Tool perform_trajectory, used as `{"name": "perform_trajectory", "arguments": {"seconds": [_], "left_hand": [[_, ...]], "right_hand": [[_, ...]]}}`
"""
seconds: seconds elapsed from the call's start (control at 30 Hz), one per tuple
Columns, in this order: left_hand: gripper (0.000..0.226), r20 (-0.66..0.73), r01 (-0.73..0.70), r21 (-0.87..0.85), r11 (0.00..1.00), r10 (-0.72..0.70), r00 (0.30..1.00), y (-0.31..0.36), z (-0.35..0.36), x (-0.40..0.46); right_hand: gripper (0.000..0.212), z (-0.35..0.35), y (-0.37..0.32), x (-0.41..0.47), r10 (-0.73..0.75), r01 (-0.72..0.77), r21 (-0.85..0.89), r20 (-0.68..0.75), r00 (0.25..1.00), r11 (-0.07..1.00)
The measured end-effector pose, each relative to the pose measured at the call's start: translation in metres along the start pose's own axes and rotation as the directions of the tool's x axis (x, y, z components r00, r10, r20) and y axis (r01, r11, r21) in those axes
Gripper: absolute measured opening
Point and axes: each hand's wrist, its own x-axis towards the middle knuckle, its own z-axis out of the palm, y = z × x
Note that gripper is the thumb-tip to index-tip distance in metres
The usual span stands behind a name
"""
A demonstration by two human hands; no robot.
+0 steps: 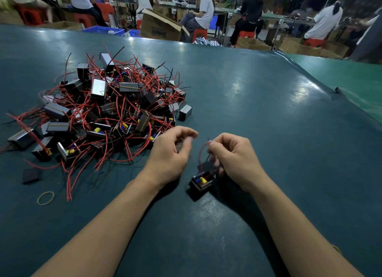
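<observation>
— What's in front of you?

— The dark green table [268, 103] runs the whole width of my view. On my left lies the heap of boxes [103, 107], metal-sided and tangled through with red leads. Its near edge is just beyond my left hand [171, 155].

— And the piece you're working on?

— The small box [201, 181] stands on the table between my wrists, just below my right hand [233, 159] and a little to its inside. Its open side faces me, showing yellow and blue parts. Its red wire [201, 150] loops up from the box to my fingertips.

— How are the hands set?

— My right hand pinches the wire's upper end between thumb and forefinger. The other fingers curl down towards the box, and the forearm comes in from the lower right. My left hand hovers beside it, back upward, fingers bent towards the thumb and apart from the wire.

— Is anything in the left one?

— I can't tell, because its fingertips are blurred. My right fingers hide the far side of the box, so I can't say whether they touch it. Off to the near left, a yellow rubber band [45, 198] lies near a flat black piece [32, 175].
</observation>
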Motion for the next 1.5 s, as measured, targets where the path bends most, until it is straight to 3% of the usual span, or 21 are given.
{"name": "perform_trajectory", "arguments": {"seconds": [0.1, 0.17, 0.27, 0.37, 0.43, 0.57, 0.73, 0.93, 1.13, 1.33, 1.5], "left_hand": [[0.014, -0.174, 0.02, 0.005, 1.0, -0.019, 0.985, -0.003, -0.001, 0.002], [0.011, -0.224, -0.065, 0.023, 0.998, 0.068, 0.972, -0.001, -0.001, 0.001], [0.011, -0.239, -0.221, 0.09, 0.971, 0.236, 0.942, -0.001, -0.001, -0.001], [0.011, -0.199, -0.264, 0.122, 0.957, 0.285, 0.938, -0.002, -0.001, -0.001], [0.009, -0.147, -0.249, 0.094, 0.964, 0.261, 0.954, -0.002, -0.001, -0.001], [0.006, -0.122, -0.079, -0.121, 0.989, 0.064, 0.99, 0.003, 0.0, -0.002], [0.003, -0.032, -0.026, -0.238, 0.971, 0.019, 0.999, 0.003, -0.001, -0.001], [0.011, -0.021, -0.046, -0.21, 0.977, 0.043, 0.999, 0.004, -0.001, -0.003], [0.011, -0.106, -0.103, -0.08, 0.991, 0.094, 0.99, 0.003, 0.001, -0.005], [0.01, -0.134, -0.049, -0.094, 0.994, 0.036, 0.99, 0.0, 0.001, -0.002], [0.011, -0.11, -0.056, -0.174, 0.983, 0.037, 0.993, 0.002, 0.002, -0.003]], "right_hand": [[0.024, -0.002, 0.0, 0.001, -0.023, 0.025, 0.08, -0.028, 0.999, 0.996], [0.016, -0.001, -0.001, 0.001, -0.067, 0.073, 0.107, -0.057, 0.996, 0.992], [0.018, 0.0, -0.002, 0.001, -0.107, 0.116, 0.172, -0.06, 0.992, 0.978], [0.019, 0.002, -0.002, 0.0, -0.151, 0.156, 0.191, -0.039, 0.988, 0.969], [0.019, 0.007, -0.003, -0.001, -0.158, 0.156, 0.2, -0.006, 0.987, 0.967], [0.015, 0.01, -0.005, -0.001, -0.144, 0.131, 0.265, 0.031, 0.989, 0.955], [0.012, 0.012, -0.007, -0.002, -0.136, 0.13, 0.278, 0.002, 0.991, 0.952], [0.007, 0.011, -0.006, 0.0, -0.092, 0.102, 0.323, -0.048, 0.995, 0.941], [0.013, 0.012, -0.004, 0.002, -0.1, 0.118, 0.261, -0.083, 0.992, 0.958], [0.014, 0.012, -0.004, -0.001, -0.181, 0.176, 0.226, -0.003, 0.984, 0.958], [0.015, 0.011, -0.002, 0.001, -0.096, 0.097, 0.285, -0.017, 0.995, 0.954]]}}
